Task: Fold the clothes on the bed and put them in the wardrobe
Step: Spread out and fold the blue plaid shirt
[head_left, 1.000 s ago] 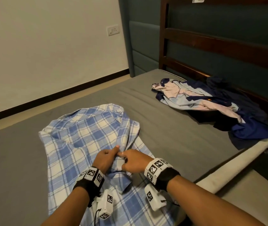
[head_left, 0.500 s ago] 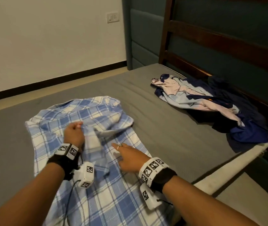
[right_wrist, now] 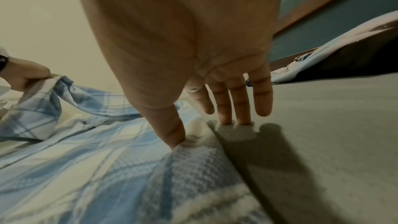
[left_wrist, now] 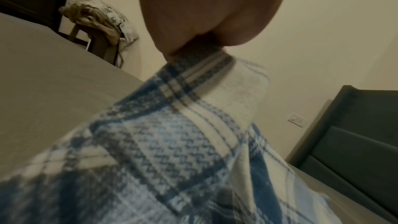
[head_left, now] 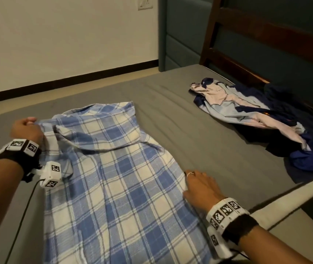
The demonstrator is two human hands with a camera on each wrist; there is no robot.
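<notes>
Two hands work a blue-and-white plaid shirt (head_left: pixel 113 178) spread on the near part of the grey bed (head_left: pixel 199 130) in the head view; no writing reads anywhere, only black-and-white marker squares on the wristbands. Left hand (head_left: pixel 25 129) pinches the shirt's far left corner, fingers curled; right hand (head_left: pixel 199 187) lies flat, fingers straight, on the shirt's right edge. A heap of navy, pale blue and pink clothes (head_left: pixel 256 119) lies far right by the wooden headboard (head_left: pixel 266 35). Left wrist view: fabric (left_wrist: pixel 193 142) bunches out of the closed left hand (left_wrist: pixel 206 14). Right wrist view: spread right hand (right_wrist: pixel 183 48), thumb pressing the shirt (right_wrist: pixel 107 168), fingertips (right_wrist: pixel 243 120) on the sheet.
</notes>
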